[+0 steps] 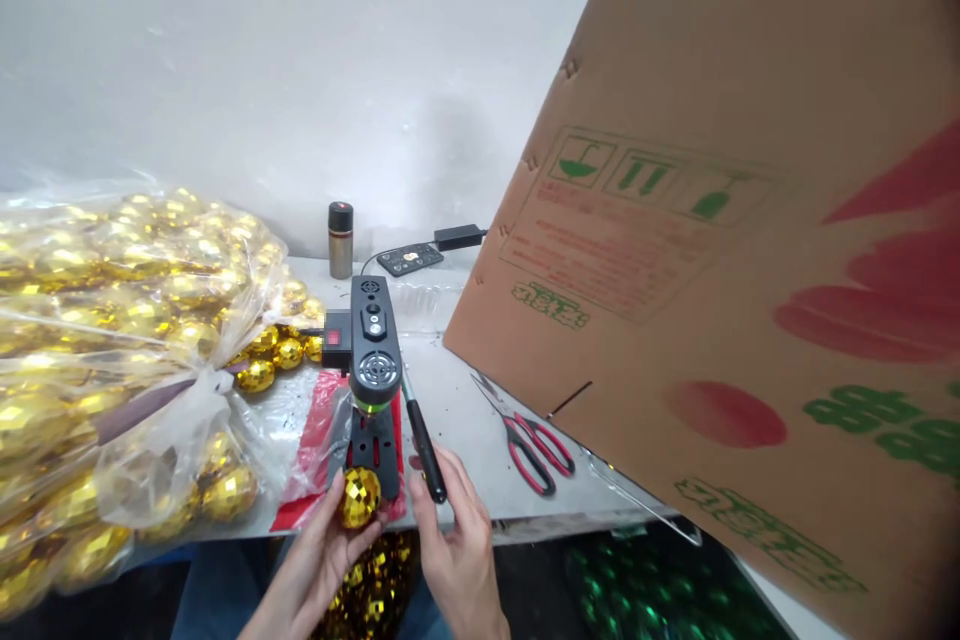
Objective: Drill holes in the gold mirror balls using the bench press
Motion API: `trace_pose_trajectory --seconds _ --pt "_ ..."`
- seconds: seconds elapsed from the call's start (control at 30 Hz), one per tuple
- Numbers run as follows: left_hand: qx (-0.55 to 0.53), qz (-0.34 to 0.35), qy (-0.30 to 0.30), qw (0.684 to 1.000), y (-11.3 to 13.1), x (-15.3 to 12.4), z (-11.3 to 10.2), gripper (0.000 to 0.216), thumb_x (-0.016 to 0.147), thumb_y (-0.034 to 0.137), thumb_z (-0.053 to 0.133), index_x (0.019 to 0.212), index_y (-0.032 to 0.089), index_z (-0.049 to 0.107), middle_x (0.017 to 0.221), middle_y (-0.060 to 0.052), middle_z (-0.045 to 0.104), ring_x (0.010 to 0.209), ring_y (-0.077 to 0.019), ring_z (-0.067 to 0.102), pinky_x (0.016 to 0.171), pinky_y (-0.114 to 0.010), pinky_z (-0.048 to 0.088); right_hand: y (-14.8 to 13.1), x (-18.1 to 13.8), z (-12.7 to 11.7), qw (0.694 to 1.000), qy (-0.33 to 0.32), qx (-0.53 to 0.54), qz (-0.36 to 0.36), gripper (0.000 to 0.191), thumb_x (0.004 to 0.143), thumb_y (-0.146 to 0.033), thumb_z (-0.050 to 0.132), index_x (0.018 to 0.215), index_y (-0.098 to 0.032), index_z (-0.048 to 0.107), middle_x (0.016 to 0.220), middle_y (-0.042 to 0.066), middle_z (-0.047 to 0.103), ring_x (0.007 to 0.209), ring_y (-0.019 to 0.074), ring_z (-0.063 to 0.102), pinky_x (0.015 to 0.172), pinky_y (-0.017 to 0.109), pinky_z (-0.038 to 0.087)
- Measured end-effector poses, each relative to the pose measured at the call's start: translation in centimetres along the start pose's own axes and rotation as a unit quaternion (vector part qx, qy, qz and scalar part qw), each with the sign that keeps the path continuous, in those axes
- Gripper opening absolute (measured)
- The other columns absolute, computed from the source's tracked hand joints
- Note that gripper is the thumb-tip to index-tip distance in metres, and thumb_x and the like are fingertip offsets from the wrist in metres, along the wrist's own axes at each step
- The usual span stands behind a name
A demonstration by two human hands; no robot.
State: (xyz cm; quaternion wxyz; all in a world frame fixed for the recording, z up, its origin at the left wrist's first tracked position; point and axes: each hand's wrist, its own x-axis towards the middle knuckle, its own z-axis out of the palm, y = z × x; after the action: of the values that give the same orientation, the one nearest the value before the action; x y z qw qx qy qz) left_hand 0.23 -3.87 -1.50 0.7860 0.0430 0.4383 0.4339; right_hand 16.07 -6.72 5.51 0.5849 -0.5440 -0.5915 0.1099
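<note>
My left hand (322,540) holds a gold mirror-faceted ball (361,498) between thumb and fingers at the table's front edge. The ball sits just in front of the slotted base of a small black machine (374,360) with round grilles on top. A black-handled rod (425,450) slants down beside the machine. My right hand (457,545) is at the handle's lower end, with its fingers bent in. Whether it grips the handle or pinches something small behind it, I cannot make out. Red plastic (315,440) lies under the machine.
A clear bag of gold balls (135,350) fills the left side. A large cardboard box (675,270) leans in from the right. Red-and-black scissors (536,450) lie beside it. At the back are a dark-capped bottle (340,242) and a phone-like item (410,259). Green shiny things (645,580) sit below.
</note>
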Motion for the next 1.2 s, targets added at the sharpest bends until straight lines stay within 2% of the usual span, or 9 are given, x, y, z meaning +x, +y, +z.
trace_pose_trajectory --seconds 0.1,0.2,0.27,0.37,0.5,0.77,0.9,1.03,1.2 --pt "0.020 0.037 -0.014 0.999 0.3 0.0 -0.2 0.045 0.087 0.034 0.090 0.125 0.014 0.074 0.113 -0.014 0.085 0.102 -0.0326 0.085 0.094 -0.042 0.072 -1.1 1.1 0.1 0.996 0.022 -0.037 -0.080 0.039 0.105 -0.022 0.062 0.143 -0.024 0.067 0.130 0.011 0.079 0.121 0.0204 0.078 0.103 0.028 0.064" --pt "0.078 0.111 -0.018 0.991 1.2 0.4 -0.2 0.068 0.067 0.047 0.103 0.120 0.017 0.075 0.121 -0.014 0.083 0.107 -0.0354 0.082 0.099 -0.047 0.069 -2.1 1.9 0.4 0.991 0.055 -0.061 -0.103 0.048 0.105 -0.033 0.066 0.152 -0.023 0.061 0.140 0.015 0.075 0.129 0.0252 0.075 0.104 0.035 0.065" --pt "0.141 0.158 0.003 0.977 2.2 1.1 -0.1 0.076 0.062 0.058 0.102 0.121 0.019 0.073 0.121 -0.014 0.082 0.110 -0.0367 0.081 0.098 -0.048 0.068 -2.6 2.8 0.6 0.990 0.053 -0.061 -0.115 0.048 0.106 -0.036 0.065 0.153 -0.024 0.061 0.142 0.016 0.073 0.130 0.0276 0.074 0.103 0.039 0.066" --pt "0.260 0.226 0.046 0.938 3.5 2.3 0.2 0.078 0.060 0.063 0.099 0.121 0.021 0.072 0.113 -0.011 0.083 0.113 -0.0383 0.078 0.101 -0.049 0.064 -3.2 4.3 0.6 0.985 0.039 -0.070 -0.151 0.038 0.108 -0.034 0.061 0.144 -0.023 0.066 0.133 0.015 0.076 0.121 0.0267 0.076 0.095 0.040 0.067" --pt "0.369 0.308 0.072 0.874 4.6 3.6 0.5 0.070 0.069 0.057 0.094 0.125 0.024 0.071 0.120 -0.010 0.081 0.121 -0.0395 0.073 0.114 -0.050 0.053 -3.6 6.0 0.4 0.973 0.055 -0.099 -0.202 0.027 0.108 -0.026 0.059 0.132 -0.020 0.071 0.116 0.013 0.079 0.106 0.0222 0.077 0.089 0.035 0.066" --pt "0.396 0.382 0.034 0.834 4.5 5.4 0.4 0.056 0.072 0.044 0.093 0.122 0.027 0.074 0.134 -0.012 0.077 0.134 -0.0404 0.065 0.125 -0.054 0.040 -4.0 6.5 0.4 0.979 0.024 -0.049 -0.199 0.026 0.102 -0.010 0.058 0.121 -0.021 0.071 0.108 0.009 0.081 0.102 0.0191 0.081 0.089 0.030 0.066" --pt "0.423 0.391 0.008 0.817 4.5 5.1 0.7 0.057 0.068 0.044 0.094 0.119 0.027 0.076 0.129 -0.014 0.079 0.128 -0.0440 0.067 0.122 -0.059 0.041 -4.4 7.1 0.6 0.979 0.024 -0.031 -0.198 0.026 0.098 -0.005 0.057 0.112 -0.022 0.071 0.101 0.006 0.082 0.095 0.0190 0.082 0.084 0.029 0.066" --pt "0.438 0.397 -0.014 0.807 4.5 5.1 1.0 0.054 0.063 0.045 0.097 0.111 0.026 0.079 0.118 -0.015 0.081 0.118 -0.0447 0.069 0.117 -0.059 0.044 -4.7 7.4 0.5 0.979 0.018 -0.022 -0.200 0.023 0.098 -0.003 0.057 0.105 -0.022 0.069 0.096 0.005 0.081 0.090 0.0176 0.081 0.081 0.027 0.065" --pt "0.472 0.392 -0.051 0.788 4.6 5.7 0.6 0.052 0.065 0.042 0.095 0.113 0.026 0.080 0.116 -0.015 0.082 0.114 -0.0439 0.070 0.112 -0.059 0.048 -4.8 7.5 0.3 0.979 -0.001 -0.020 -0.202 0.020 0.099 -0.006 0.054 0.089 -0.022 0.062 0.082 0.002 0.074 0.081 0.0143 0.078 0.072 0.022 0.060"
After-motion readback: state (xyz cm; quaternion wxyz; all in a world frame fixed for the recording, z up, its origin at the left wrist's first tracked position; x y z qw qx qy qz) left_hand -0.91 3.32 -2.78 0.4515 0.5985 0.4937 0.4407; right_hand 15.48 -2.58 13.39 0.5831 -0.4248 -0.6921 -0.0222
